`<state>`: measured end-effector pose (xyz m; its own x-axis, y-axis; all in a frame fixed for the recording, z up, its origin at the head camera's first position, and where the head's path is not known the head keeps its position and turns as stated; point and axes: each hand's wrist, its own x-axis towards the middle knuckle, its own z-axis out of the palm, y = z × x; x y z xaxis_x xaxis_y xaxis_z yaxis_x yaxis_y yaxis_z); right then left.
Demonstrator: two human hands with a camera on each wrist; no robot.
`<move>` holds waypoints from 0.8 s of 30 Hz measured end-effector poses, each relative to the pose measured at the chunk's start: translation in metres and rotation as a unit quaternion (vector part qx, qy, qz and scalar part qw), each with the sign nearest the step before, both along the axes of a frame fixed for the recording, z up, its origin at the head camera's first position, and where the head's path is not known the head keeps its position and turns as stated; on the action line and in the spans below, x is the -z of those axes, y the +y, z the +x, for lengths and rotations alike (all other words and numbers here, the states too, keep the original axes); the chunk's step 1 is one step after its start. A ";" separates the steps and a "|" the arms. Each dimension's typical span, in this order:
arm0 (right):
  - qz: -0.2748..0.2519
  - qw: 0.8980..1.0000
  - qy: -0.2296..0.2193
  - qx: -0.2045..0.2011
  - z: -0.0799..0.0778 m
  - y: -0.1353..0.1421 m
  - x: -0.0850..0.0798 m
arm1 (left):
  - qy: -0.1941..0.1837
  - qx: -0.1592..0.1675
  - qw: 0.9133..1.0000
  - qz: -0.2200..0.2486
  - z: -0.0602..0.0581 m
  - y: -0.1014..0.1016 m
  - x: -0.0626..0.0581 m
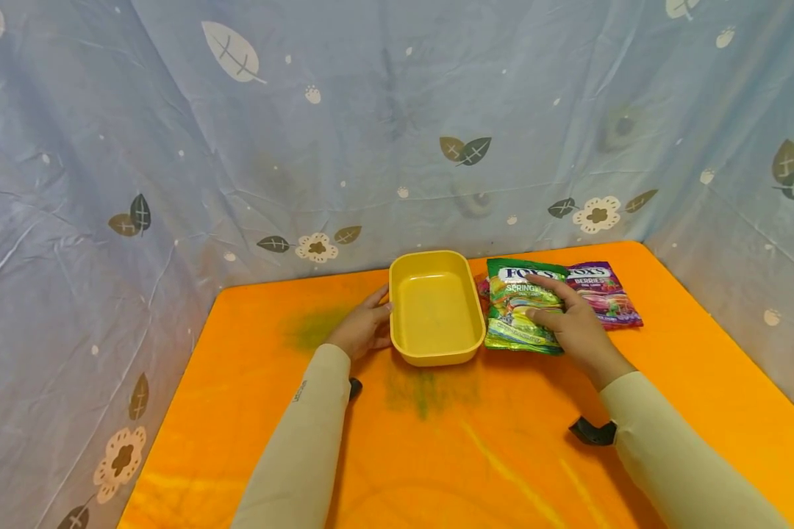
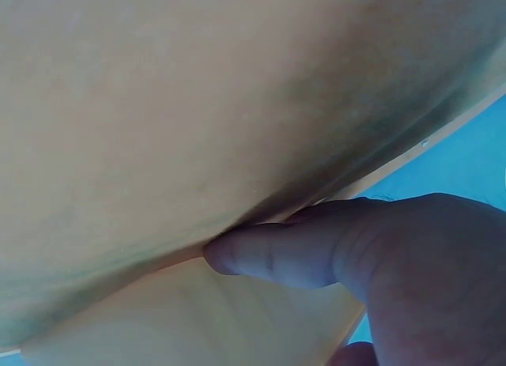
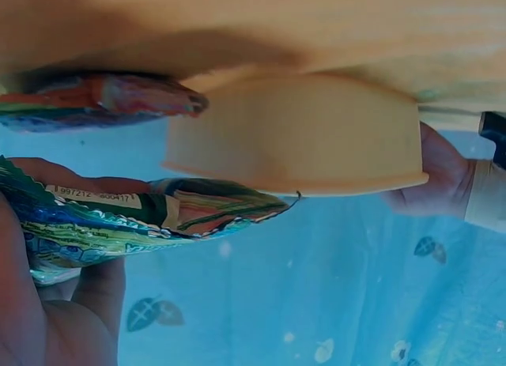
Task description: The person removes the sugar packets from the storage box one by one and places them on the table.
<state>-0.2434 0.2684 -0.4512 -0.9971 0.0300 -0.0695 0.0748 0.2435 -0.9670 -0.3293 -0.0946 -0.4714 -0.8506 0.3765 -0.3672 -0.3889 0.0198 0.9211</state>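
A green bag of Fox's candy is pinched in my right hand, thumb and forefinger showing on its front. In the right wrist view the green bag appears edge-on, apart from the table. My left hand holds the left side of an empty yellow plastic tray, one fingertip at its rim. From the left wrist, a finger of the left hand lies along the foot of the tray wall. The other fingers are mostly hidden.
A purple Fox's berries bag lies right of the green one. A reddish packet peeks out between tray and green bag. Beneath is an orange tabletop, enclosed at the back and sides by a pale blue patterned curtain.
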 end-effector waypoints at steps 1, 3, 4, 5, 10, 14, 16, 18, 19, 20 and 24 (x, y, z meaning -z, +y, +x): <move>0.003 1.000 0.000 -0.002 0.002 0.002 0.001 | 0.001 -0.001 1.000 -0.002 0.000 0.000 0.000; 0.009 1.000 -0.002 -0.007 0.006 0.006 0.003 | 0.004 -0.001 1.000 -0.004 0.000 0.000 -0.001; 0.011 1.000 -0.001 -0.009 0.007 0.008 0.004 | 0.005 0.000 1.000 -0.005 0.000 0.000 -0.001; 0.013 1.000 -0.001 -0.012 0.009 0.009 0.005 | 0.004 0.001 1.000 -0.003 0.000 0.000 -0.001; 0.013 0.999 -0.017 -0.025 0.017 0.013 0.009 | 0.003 0.006 1.000 0.002 0.000 0.000 -0.001; 0.019 0.999 -0.035 -0.036 0.026 0.014 0.012 | 0.001 0.005 1.000 0.008 0.001 0.000 -0.002; 0.024 0.998 -0.043 -0.042 0.030 0.014 0.013 | -0.001 0.004 1.000 0.011 0.000 0.000 -0.001; 0.036 0.997 -0.048 -0.047 0.034 0.014 0.016 | -0.002 0.003 1.000 0.012 0.000 0.000 -0.001; 0.037 0.997 -0.049 -0.049 0.036 0.013 0.018 | -0.003 0.003 1.000 0.011 0.000 0.000 -0.001; 0.037 0.997 -0.051 -0.051 0.038 0.013 0.019 | -0.003 0.003 1.000 0.010 0.000 0.000 -0.001; 0.027 0.996 -0.057 -0.061 0.046 0.010 0.023 | -0.003 0.003 1.000 0.007 -0.001 -0.001 -0.001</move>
<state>-0.1973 0.2789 -0.4739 -0.9794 -0.0852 -0.1833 0.1489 0.3090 -0.9393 -0.3300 -0.0952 -0.4706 -0.8462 0.3863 -0.3670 -0.3945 0.0090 0.9189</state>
